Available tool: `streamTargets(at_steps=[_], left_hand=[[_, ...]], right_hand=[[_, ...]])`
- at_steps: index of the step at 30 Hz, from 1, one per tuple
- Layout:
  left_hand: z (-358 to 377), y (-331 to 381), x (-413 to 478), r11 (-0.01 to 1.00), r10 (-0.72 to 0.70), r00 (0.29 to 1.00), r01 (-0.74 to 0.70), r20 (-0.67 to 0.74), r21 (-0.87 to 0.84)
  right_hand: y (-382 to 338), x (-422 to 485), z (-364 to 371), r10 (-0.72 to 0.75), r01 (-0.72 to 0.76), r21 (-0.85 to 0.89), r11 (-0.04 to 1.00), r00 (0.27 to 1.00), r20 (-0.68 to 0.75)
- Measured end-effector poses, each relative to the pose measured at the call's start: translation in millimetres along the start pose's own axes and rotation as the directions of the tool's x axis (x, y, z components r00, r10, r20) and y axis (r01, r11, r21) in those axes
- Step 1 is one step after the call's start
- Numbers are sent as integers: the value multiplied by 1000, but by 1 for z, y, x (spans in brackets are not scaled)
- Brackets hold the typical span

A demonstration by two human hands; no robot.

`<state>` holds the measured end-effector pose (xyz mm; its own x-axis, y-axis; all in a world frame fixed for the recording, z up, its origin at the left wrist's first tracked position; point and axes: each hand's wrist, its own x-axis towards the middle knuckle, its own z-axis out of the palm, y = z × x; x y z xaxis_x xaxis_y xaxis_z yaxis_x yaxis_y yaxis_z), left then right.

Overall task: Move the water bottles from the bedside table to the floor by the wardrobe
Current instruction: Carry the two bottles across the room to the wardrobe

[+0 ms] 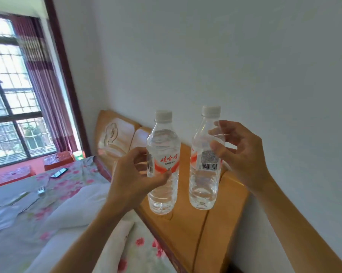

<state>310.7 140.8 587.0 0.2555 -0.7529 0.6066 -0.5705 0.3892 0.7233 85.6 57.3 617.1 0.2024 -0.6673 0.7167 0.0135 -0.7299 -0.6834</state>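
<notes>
White painted wall (245,56) fills the upper right of the view. Below it a bed with a floral sheet (57,194) runs up to a honey-coloured wooden headboard (185,233). Neither the bedside table nor the wardrobe shows.

Two clear plastic water bottles with white caps are up in the air in front of the headboard, both upright, side by side but not touching. The left bottle (163,164), nearly full, sits in the left hand (132,174), whose thumb and fingers wrap its red-lettered label from the left side. The right bottle (204,174), barcode facing the camera, is gripped by the right hand (243,154), fingers curled onto its shoulder and label from the right.

Each bottle lies just inboard of its own hand, long axis vertical, base hanging free below the grip. On that showing the pickup looks done and the carry to the floor by the wardrobe is what is left. The bases could probably go straight down without regripping.
</notes>
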Motion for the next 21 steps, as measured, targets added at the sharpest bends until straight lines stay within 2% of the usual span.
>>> streamTargets(at_steps=[6, 14, 21], left_hand=[[-92, -13, -23, 994, -35, 990, 49, -139, 94], [-234, -18, -83, 965, -47, 946, 126, -321, 231], [-359, -14, -152, 912, -111, 896, 263, -429, 313]], right_hand=[[-22, 7, 89, -15, -7, 149, 989, 989, 144], [-73, -13, 217, -61, -16, 286, 958, 964, 260], [-134, -51, 335, -119, -34, 411, 911, 933, 340]])
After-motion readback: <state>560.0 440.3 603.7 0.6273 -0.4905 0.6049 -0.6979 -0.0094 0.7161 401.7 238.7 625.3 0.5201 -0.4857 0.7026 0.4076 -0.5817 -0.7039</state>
